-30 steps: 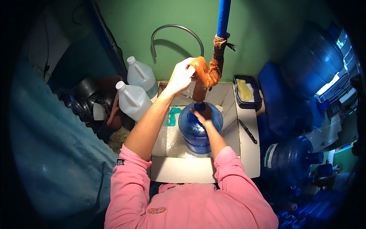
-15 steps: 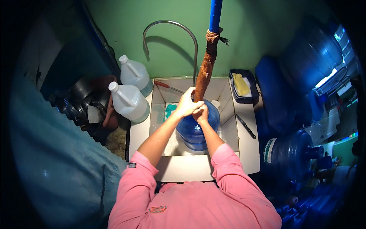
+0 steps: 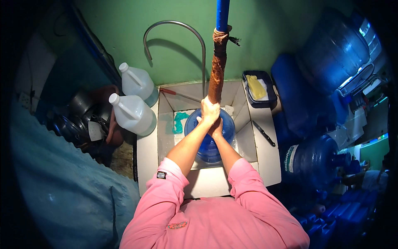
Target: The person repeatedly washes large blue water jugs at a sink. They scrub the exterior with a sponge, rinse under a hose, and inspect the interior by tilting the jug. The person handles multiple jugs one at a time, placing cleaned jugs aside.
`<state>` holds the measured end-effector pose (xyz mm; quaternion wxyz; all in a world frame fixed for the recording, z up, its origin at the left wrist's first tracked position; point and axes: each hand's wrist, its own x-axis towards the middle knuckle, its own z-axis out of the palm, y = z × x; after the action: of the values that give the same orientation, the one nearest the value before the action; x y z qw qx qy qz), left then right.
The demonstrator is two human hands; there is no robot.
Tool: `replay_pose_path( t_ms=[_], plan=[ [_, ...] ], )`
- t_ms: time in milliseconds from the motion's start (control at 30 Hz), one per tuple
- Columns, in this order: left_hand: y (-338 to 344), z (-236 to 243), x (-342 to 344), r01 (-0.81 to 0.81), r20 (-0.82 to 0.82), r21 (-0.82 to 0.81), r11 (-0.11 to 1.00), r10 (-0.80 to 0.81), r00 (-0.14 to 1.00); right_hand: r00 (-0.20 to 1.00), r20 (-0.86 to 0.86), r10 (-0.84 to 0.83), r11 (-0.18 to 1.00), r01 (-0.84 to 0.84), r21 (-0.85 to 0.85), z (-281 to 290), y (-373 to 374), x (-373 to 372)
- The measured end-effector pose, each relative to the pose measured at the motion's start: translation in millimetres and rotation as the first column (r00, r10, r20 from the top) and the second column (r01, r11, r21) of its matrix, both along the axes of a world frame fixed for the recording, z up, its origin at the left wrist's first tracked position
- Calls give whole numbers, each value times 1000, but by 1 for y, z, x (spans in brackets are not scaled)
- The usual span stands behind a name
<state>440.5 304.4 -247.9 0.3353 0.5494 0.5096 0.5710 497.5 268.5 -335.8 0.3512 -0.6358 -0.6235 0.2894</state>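
A round blue water jug [image 3: 209, 150] stands in the white-tiled sink [image 3: 248, 139] before me. From its top rises a blue pole [image 3: 222, 14] whose lower length is wrapped in brown material [image 3: 217, 79]. Closed around the bottom of this wrapping is my left hand [image 3: 210, 110]. My right hand [image 3: 216, 128] is closed just below it, at the jug's top, partly covered by the left. What the right fingers grip is hidden, as are the jug's mouth and the pole's lower end.
Two white plastic jugs [image 3: 134, 116] stand on the left ledge, near a red-handled tool [image 3: 168, 91]. A knife [image 3: 264, 133] and a dark tub [image 3: 269, 101] with a yellow cloth lie right. A curved metal faucet [image 3: 204, 54] rises behind. Large blue bottles [image 3: 315, 164] crowd the right.
My left hand has turned and wrapped over the right, around the wrapped pole. The pole stands more upright, and the view has shifted slightly.
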Motion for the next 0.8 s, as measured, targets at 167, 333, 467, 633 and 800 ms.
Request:
replay_pose_path(
  t_ms=[167, 333, 467, 633, 800],
  plan=[
    [-10, 21, -2, 74, 57, -89, 993, -69, 996, 977, 206, 49, 999, -43, -32, -24, 12, 0],
    [-16, 67, -37, 241, -383, -198, 950, -301, 873, 989, 26, 148, 924, -147, 352, -31, 43, 17],
    [-2, 102, -65, 318, -364, -41, 947, -311, 878, 777, -473, 415, 897, -263, 356, 32, 73, 45],
    [21, 156, -71, 419, -168, -37, 907, -419, 892, 577, -673, 462, 871, -152, 467, 152, 80, 35],
    [14, 186, -75, 653, -425, -396, 646, -759, 493, 696, -467, 545, 837, -419, 353, 171, 19, 25]
  ],
)
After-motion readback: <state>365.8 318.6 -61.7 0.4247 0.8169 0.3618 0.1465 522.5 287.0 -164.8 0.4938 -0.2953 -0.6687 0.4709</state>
